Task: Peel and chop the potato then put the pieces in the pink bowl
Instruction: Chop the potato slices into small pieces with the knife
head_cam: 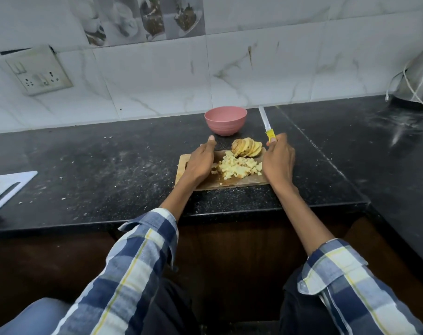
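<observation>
At the far left edge of the black granite counter (108,165) lies a white cutting board (9,187), and on the wall above sits a switch-and-socket plate (35,70). On the wooden chopping board (232,181), the left hand (200,163) rests with thumb raised and fingers curled down beside the pile of chopped potato pieces (239,167), with the sliced potato (246,147) fanned behind. The empty pink bowl (226,120) stands just beyond the board, and the right hand (278,158) grips the yellow-handled knife (267,128), blade pointing away; a steel vessel (420,78) stands far right.

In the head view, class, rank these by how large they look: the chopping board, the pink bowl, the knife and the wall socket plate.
1. Socket plate, largest.
2. Chopping board, partly hidden by both hands, so its rank against the plate is unsure.
3. Pink bowl.
4. Knife, long but thin, smallest.
</observation>
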`<act>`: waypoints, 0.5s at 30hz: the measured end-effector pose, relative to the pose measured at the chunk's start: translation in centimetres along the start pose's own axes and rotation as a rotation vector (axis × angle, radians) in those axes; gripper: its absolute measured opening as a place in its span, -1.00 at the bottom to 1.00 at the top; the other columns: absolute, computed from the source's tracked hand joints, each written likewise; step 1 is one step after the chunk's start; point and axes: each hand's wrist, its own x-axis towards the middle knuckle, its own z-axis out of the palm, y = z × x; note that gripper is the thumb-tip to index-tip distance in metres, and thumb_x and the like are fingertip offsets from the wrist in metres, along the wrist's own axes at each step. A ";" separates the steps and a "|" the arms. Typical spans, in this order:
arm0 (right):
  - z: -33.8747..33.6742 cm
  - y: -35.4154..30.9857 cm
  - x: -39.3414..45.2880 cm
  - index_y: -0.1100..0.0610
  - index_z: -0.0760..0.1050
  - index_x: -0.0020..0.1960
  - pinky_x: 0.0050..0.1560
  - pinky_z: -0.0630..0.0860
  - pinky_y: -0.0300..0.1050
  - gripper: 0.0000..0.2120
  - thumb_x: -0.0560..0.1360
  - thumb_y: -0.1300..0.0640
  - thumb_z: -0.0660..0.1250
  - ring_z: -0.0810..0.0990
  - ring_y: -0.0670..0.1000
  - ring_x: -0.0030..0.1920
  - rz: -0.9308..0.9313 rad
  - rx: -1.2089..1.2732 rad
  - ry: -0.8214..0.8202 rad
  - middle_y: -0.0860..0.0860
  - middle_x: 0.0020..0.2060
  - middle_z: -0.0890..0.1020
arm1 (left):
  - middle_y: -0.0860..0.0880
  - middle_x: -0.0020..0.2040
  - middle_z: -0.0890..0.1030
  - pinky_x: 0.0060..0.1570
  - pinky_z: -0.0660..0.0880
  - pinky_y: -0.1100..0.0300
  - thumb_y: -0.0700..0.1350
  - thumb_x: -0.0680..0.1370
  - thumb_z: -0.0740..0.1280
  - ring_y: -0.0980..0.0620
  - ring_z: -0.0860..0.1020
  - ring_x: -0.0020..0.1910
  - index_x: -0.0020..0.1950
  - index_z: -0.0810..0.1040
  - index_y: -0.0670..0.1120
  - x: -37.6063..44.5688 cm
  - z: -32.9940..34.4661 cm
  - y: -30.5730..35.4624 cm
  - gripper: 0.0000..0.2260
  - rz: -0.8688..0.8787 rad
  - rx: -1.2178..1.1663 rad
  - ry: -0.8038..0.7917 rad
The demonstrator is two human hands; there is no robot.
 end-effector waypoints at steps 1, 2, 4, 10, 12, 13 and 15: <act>0.0 0.0 0.0 0.13 0.35 -0.02 -0.11 0.24 0.01 -0.85 0.72 0.18 0.09 0.44 0.16 -0.10 0.008 -0.004 -0.011 0.11 -0.13 0.55 | -0.08 0.50 0.48 0.28 0.30 0.13 0.23 0.74 -0.07 -0.03 0.44 0.44 0.50 0.49 -0.11 0.2 0.2 0.1 -0.41 -0.009 -0.003 0.007; 0.0 0.0 0.0 0.13 0.35 -0.01 -0.10 0.24 0.00 -0.85 0.72 0.18 0.09 0.42 0.15 -0.11 0.014 -0.006 -0.020 0.10 -0.14 0.53 | -0.08 0.51 0.47 0.27 0.29 0.14 0.23 0.74 -0.07 -0.02 0.43 0.45 0.51 0.48 -0.09 0.2 0.5 0.3 -0.42 -0.013 -0.009 0.009; 0.0 0.0 -0.1 0.16 0.38 0.01 -0.08 0.25 -0.01 -0.86 0.71 0.21 0.10 0.42 0.13 -0.11 0.018 -0.003 -0.033 0.10 -0.13 0.54 | -0.07 0.52 0.47 0.31 0.30 0.10 0.25 0.73 -0.09 -0.03 0.42 0.48 0.51 0.49 -0.06 0.3 1.3 0.9 -0.41 -0.004 -0.029 0.001; 0.1 0.3 0.1 0.23 0.45 0.06 -0.06 0.27 0.01 -0.87 0.68 0.26 0.13 0.43 0.12 -0.08 -0.002 -0.034 -0.055 0.17 -0.04 0.61 | -0.02 0.27 0.60 0.26 0.40 0.11 0.10 0.77 -0.01 0.03 0.53 0.27 0.38 0.59 -0.10 1.0 5.0 2.3 -0.52 0.011 -0.187 0.105; 0.2 0.4 0.1 0.23 0.46 0.05 -0.05 0.29 0.02 -0.86 0.68 0.26 0.13 0.47 0.15 -0.06 -0.010 -0.044 -0.050 0.18 -0.03 0.62 | 0.00 0.23 0.64 0.27 0.44 0.10 0.04 0.76 0.05 0.05 0.56 0.23 0.29 0.63 -0.08 1.2 5.1 2.2 -0.60 -0.029 -0.268 0.131; 0.2 0.5 0.2 0.23 0.46 0.05 -0.05 0.31 0.03 -0.86 0.68 0.25 0.13 0.49 0.17 -0.05 -0.011 -0.045 -0.051 0.18 -0.04 0.62 | -0.02 0.23 0.66 0.29 0.47 0.07 0.01 0.74 0.09 0.05 0.58 0.22 0.28 0.64 -0.09 1.4 4.9 2.0 -0.63 -0.055 -0.298 0.129; 0.4 0.6 0.2 0.22 0.46 0.04 -0.02 0.38 0.08 -0.85 0.68 0.25 0.13 0.51 0.18 -0.03 -0.012 -0.044 -0.055 0.17 -0.04 0.62 | -0.05 0.18 0.69 0.23 0.56 0.03 -0.09 0.71 0.14 0.04 0.62 0.13 0.27 0.64 -0.09 1.7 4.3 1.7 -0.69 -0.094 -0.333 0.124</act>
